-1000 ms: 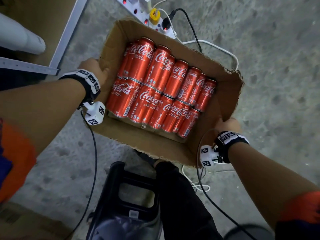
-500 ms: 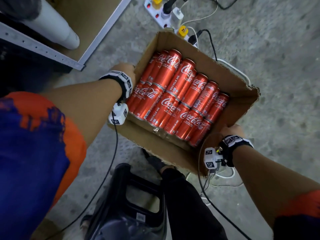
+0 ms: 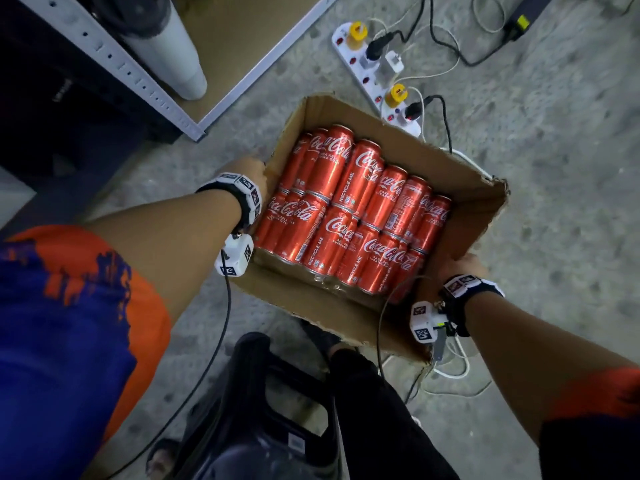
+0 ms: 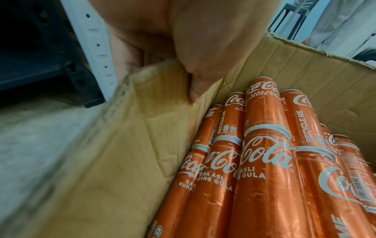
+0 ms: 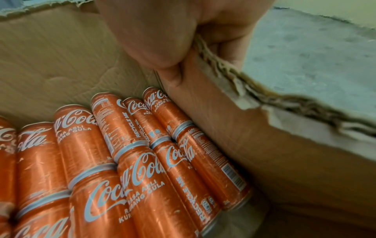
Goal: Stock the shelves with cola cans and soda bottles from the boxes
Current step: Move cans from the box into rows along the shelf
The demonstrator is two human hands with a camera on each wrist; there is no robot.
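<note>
An open cardboard box (image 3: 460, 168) holds several red cola cans (image 3: 349, 209) lying on their sides in two rows. My left hand (image 3: 251, 173) grips the box's left wall, thumb inside (image 4: 201, 67) and fingers outside. On the opposite side my right hand (image 3: 462, 265) grips the right wall near the front corner, thumb pressed on the inner face (image 5: 162, 48), fingers outside the torn rim (image 5: 305, 103). The cans (image 4: 264, 161) show close up in both wrist views (image 5: 138, 169). The box is held between both hands above the concrete floor.
A metal shelf frame (image 3: 114, 60) with a brown board and a white cylinder (image 3: 173, 57) stands at the upper left. A white power strip (image 3: 377, 74) with plugs and cables lies beyond the box. A dark plastic stool (image 3: 263, 410) and my leg are below it.
The box, held in both hands, has shifted right and lower in view as the view turned toward the shelf. More of the shelf frame and power strip shows. Both grips are unchanged.
</note>
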